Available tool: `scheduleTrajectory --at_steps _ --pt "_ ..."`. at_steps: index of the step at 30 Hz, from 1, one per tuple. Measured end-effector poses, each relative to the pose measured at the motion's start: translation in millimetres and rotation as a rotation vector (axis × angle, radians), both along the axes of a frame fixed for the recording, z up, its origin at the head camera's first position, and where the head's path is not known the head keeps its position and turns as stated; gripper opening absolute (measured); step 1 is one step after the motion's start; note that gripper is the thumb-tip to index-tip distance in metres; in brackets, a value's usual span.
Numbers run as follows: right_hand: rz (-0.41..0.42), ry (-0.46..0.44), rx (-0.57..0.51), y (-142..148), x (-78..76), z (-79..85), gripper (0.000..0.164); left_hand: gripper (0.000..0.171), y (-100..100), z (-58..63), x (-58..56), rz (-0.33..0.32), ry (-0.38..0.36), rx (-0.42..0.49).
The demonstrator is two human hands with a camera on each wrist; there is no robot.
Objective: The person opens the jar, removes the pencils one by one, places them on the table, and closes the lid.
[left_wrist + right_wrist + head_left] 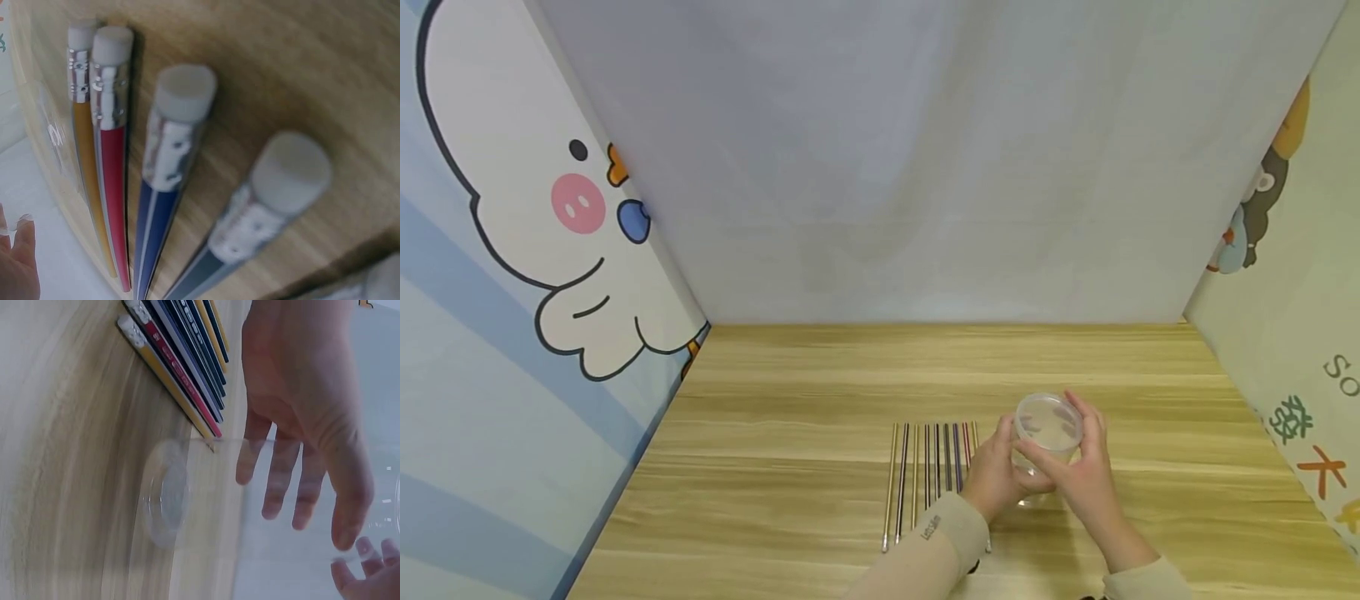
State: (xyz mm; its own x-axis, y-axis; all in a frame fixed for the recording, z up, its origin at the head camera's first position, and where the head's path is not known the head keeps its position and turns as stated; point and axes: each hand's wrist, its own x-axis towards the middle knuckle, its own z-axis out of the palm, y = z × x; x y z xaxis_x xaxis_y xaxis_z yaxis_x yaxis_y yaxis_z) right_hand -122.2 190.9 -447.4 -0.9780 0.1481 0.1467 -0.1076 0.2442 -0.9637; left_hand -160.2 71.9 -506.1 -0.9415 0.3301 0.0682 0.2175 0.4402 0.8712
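Both hands hold a clear plastic cup (1049, 429), upright with its round rim facing up. My left hand (996, 473) grips it from the left, lower on its side, with the thumb toward me. The right hand (1086, 471) holds it near the rim, thumb on the near side and fingers round the far right. In the right wrist view the left hand (300, 406) shows through and around the see-through wall, and the cup's base (167, 494) appears over the wood. Right fingertips (369, 565) show at that view's lower right corner.
Just left of the cup, several pencils (914, 475) lie side by side in a row, eraser ends (185, 92) toward me, in gold, black, blue and red. The wooden table (760, 467) meets a pale backdrop (880, 208) behind and printed panels at both sides.
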Motion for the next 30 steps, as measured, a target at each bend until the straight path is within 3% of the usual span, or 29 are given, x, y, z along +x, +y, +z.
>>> scheduleTrajectory --at_steps 6,10,15,20,24,30 --pt "0.215 0.161 -0.150 19.0 -1.0 -3.6 0.077 0.088 0.5 1.3 1.4 0.006 -0.013 0.036" --pt "0.237 0.187 -0.167 24.7 -4.3 -4.0 0.071 0.088 0.8 1.7 1.7 0.021 -0.037 0.040" --pt "0.134 0.063 -0.131 20.7 -2.5 -0.9 0.071 0.088 0.0 2.1 2.1 0.026 -0.053 0.035" --pt "-0.035 -0.014 -0.092 9.0 1.3 0.3 0.078 0.089 0.4 2.0 2.5 0.029 -0.044 0.018" --pt "-0.137 0.016 -0.036 0.6 2.3 -0.6 0.080 0.089 0.0 1.7 2.3 0.031 -0.039 0.013" --pt "-0.201 0.097 0.079 -5.0 1.7 -3.4 0.077 0.088 0.6 0.6 1.2 0.014 -0.011 0.000"
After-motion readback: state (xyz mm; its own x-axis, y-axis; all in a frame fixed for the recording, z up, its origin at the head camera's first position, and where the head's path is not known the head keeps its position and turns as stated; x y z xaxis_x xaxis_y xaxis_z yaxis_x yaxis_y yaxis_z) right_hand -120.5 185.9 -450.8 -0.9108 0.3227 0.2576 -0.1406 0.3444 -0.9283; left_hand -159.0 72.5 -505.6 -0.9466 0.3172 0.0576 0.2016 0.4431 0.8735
